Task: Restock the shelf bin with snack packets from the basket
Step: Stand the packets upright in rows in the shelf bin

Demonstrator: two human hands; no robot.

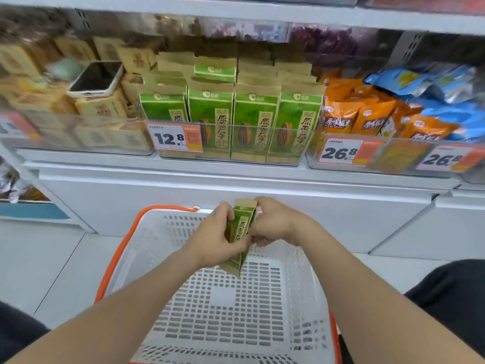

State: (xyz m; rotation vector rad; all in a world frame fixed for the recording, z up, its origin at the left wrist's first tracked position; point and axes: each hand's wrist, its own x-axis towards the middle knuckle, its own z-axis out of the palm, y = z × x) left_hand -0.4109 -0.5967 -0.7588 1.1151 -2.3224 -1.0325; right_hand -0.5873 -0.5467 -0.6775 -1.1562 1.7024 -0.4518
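Green snack packets [240, 239] gripped upright between left hand [219, 237] and right hand [275, 223], above the white basket [301, 298].

Bright, even shop light, soft shadows; upper-left shelf blurred, wide-angle edges bending outward.

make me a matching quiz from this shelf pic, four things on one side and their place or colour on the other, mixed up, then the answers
Things:
1. phone
2. green packet
3. orange packets
4. basket

Descriptions:
A. white with an orange rim
B. lying on brown boxes
C. gripped between the left hand and right hand
D. piled right of the shelved green packets

Pairs: 1-B; 2-C; 3-D; 4-A
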